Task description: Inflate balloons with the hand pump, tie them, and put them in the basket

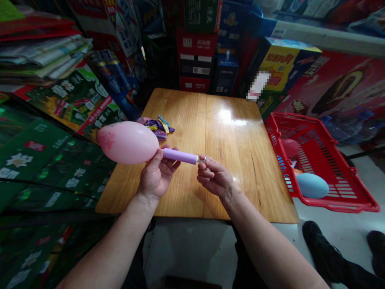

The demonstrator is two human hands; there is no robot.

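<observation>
A pink balloon [130,142], swollen with air and printed with a darker pattern at its far left end, is fitted on the tip of a purple hand pump [180,156]. Where the balloon's neck meets the pump, my left hand [155,172] is closed around the joint. My right hand [215,172] pinches the pump's pale handle at the other end, and the handle sits close to the barrel. Behind the balloon, a small heap of limp balloons [159,127] in purple, yellow and blue lies on the wooden table [228,160].
A red basket [319,132] right of the table contains several balloons, among them a blue balloon [313,186]. Green cartons [33,156] are stacked along the left, with more boxes [197,44] behind the table. Another person's dark shoe [320,241] is at lower right.
</observation>
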